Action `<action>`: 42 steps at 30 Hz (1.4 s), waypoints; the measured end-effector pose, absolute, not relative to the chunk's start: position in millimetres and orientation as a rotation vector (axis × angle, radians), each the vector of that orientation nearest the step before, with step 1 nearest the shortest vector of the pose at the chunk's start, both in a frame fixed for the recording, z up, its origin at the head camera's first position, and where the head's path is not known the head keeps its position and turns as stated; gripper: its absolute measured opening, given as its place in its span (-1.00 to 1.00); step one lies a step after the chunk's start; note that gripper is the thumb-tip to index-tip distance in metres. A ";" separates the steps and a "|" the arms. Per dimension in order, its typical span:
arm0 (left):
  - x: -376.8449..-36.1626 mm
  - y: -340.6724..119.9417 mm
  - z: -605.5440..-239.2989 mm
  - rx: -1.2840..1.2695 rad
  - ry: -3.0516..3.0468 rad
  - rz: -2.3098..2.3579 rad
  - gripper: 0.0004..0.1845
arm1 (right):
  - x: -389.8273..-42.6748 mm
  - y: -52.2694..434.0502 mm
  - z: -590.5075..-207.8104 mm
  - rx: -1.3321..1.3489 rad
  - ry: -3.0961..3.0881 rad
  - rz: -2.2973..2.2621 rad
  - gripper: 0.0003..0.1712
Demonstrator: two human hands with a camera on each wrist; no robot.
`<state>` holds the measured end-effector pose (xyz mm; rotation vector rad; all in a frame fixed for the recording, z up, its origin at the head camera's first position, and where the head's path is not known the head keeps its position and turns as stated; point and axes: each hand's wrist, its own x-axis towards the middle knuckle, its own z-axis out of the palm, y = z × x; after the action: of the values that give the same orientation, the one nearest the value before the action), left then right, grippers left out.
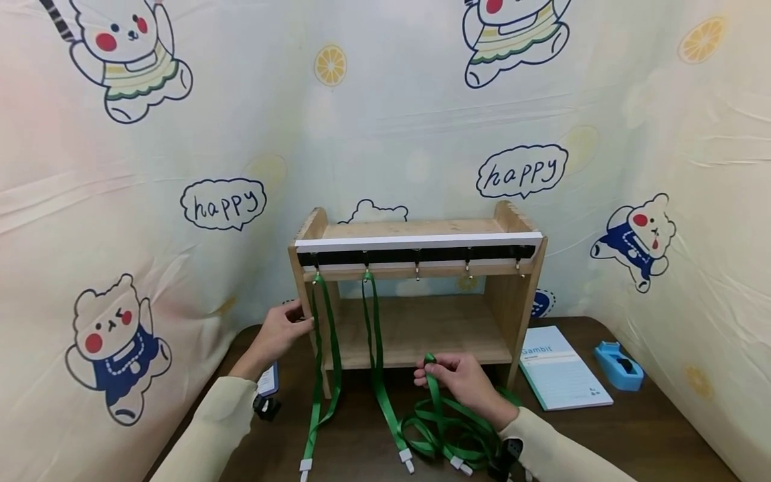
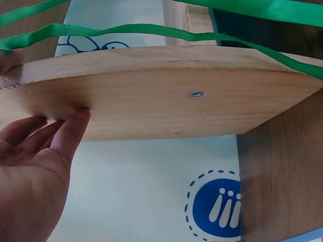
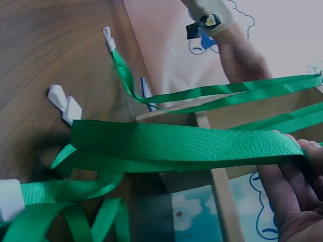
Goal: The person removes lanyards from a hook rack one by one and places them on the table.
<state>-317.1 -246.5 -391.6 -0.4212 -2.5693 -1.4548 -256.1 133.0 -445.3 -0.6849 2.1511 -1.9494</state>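
A small wooden shelf stands on the table with a row of metal hooks along its front. My left hand holds the shelf's left side panel, fingers against the outer face and thumb at the front edge. Between the thumb and fingers of my right hand is the loop of a green lanyard, raised in front of the shelf. Two other lanyards, a left one and a second one, hang from the two leftmost hooks. More green lanyards lie heaped beneath my right hand.
Right of the shelf lie a light blue notepad and a blue tape dispenser. A blue-edged item is partly hidden by my left wrist. A printed curtain surrounds the table.
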 end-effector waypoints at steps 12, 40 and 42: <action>-316.6 -246.3 -392.3 -0.406 -2.577 -1.454 -0.58 | -263.2 125.7 -469.7 -0.582 2.201 -1.940 -0.67; -317.9 -247.0 -392.1 -0.427 -2.568 -1.445 -0.56 | -274.3 115.2 -496.3 -0.557 2.267 -1.872 -0.74; -317.7 -246.9 -392.3 -0.427 -2.569 -1.447 -0.56 | -275.1 115.0 -498.6 -0.558 2.286 -1.846 -0.75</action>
<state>-317.7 -246.9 -392.3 -0.4274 -2.5687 -1.4473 -275.1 115.0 -498.6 -0.5576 2.2860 -1.8462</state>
